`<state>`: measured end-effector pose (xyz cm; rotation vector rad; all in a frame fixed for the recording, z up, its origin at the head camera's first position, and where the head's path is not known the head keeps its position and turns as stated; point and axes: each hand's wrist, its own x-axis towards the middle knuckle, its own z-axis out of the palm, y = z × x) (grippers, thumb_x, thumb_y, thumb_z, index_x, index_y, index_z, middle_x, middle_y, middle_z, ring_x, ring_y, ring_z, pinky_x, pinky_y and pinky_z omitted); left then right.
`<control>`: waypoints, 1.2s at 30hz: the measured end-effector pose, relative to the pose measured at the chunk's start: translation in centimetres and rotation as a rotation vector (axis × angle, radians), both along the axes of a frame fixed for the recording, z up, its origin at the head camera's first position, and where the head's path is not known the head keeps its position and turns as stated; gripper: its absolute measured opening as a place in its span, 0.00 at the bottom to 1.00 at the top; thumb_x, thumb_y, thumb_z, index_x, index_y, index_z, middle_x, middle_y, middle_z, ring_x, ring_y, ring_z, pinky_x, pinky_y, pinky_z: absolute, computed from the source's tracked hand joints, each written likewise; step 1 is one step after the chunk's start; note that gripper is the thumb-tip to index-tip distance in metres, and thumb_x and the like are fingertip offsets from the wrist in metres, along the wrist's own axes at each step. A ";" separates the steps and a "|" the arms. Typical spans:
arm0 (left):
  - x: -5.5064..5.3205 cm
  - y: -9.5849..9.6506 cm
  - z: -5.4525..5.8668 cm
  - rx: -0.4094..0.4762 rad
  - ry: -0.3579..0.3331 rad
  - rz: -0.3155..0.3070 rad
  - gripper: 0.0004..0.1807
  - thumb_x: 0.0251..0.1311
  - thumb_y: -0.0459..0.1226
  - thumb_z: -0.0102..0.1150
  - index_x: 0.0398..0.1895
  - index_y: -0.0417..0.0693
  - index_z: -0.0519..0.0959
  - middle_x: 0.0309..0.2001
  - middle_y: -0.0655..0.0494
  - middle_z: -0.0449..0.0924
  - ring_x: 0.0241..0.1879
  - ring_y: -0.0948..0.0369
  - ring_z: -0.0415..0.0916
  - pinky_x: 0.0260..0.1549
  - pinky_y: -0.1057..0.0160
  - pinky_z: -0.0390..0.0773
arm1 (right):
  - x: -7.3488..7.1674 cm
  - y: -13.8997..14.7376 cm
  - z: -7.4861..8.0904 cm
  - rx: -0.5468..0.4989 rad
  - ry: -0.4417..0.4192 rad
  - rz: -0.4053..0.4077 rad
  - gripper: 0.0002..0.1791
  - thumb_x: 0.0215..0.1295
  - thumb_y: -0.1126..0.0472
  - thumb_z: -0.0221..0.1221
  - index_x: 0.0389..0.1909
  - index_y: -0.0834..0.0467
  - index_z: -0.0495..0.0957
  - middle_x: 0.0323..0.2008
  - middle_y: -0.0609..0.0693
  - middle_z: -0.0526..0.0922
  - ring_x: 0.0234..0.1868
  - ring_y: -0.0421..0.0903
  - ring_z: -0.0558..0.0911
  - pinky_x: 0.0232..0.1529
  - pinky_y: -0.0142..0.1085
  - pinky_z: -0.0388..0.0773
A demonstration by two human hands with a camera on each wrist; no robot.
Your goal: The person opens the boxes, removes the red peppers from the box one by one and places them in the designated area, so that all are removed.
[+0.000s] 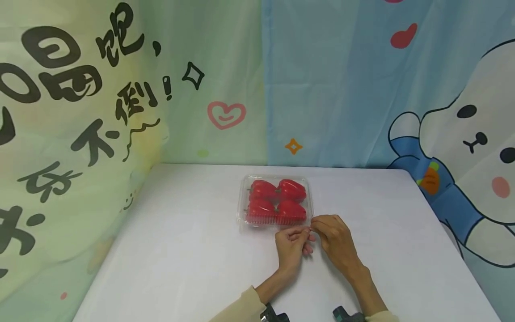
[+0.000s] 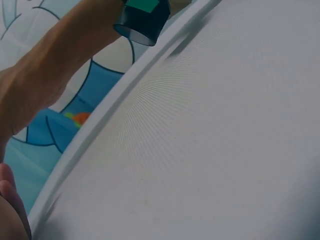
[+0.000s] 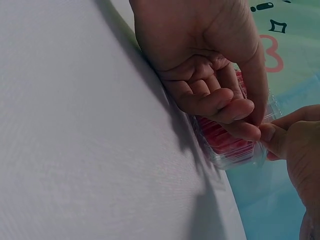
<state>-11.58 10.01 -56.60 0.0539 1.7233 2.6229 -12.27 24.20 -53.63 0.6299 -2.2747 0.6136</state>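
A clear plastic clamshell box (image 1: 241, 210) with several red bell peppers (image 1: 292, 190) inside lies on the white table. At its near right corner the fingertips of both hands meet. My left hand (image 1: 289, 248) pinches there with thumb and forefinger, its other fingers loosely curled. From the right, my right hand (image 1: 331, 235) pinches at the same corner with thumb and forefinger. The right wrist view shows the left hand (image 3: 200, 60) palm side on, partly covering the box (image 3: 227, 162), with the right hand (image 3: 300, 150) at the edge. Fingers hide the pinched edge.
The white table (image 1: 181, 250) reaches back to a printed curtain (image 1: 322, 89). Dark wrist cameras sit on both forearms, the left camera (image 1: 274, 314) close to the right camera (image 1: 348, 315). In the left wrist view, the right forearm (image 2: 65, 55) crosses above the table edge.
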 end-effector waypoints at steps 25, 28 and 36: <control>-0.1 1.2 -0.1 0.031 -0.009 0.101 0.08 0.67 0.25 0.65 0.35 0.24 0.88 0.31 0.17 0.84 0.16 0.68 0.79 0.17 0.75 0.76 | -0.2 0.0 0.2 0.026 0.038 0.013 0.19 0.45 0.88 0.71 0.31 0.62 0.86 0.35 0.53 0.91 0.38 0.50 0.86 0.45 0.42 0.79; -0.2 1.2 0.1 0.025 -0.026 0.109 0.07 0.66 0.25 0.65 0.35 0.25 0.89 0.30 0.17 0.84 0.16 0.67 0.79 0.17 0.75 0.75 | -0.4 0.0 0.2 0.035 0.051 0.034 0.20 0.46 0.88 0.69 0.32 0.62 0.84 0.34 0.52 0.89 0.38 0.50 0.85 0.46 0.42 0.78; -0.6 1.2 0.5 0.000 -0.083 0.106 0.07 0.64 0.25 0.63 0.34 0.28 0.89 0.31 0.18 0.85 0.16 0.67 0.78 0.17 0.75 0.75 | -0.9 0.2 -0.1 0.059 -0.003 0.082 0.19 0.55 0.89 0.58 0.33 0.62 0.78 0.34 0.52 0.84 0.41 0.52 0.84 0.51 0.42 0.71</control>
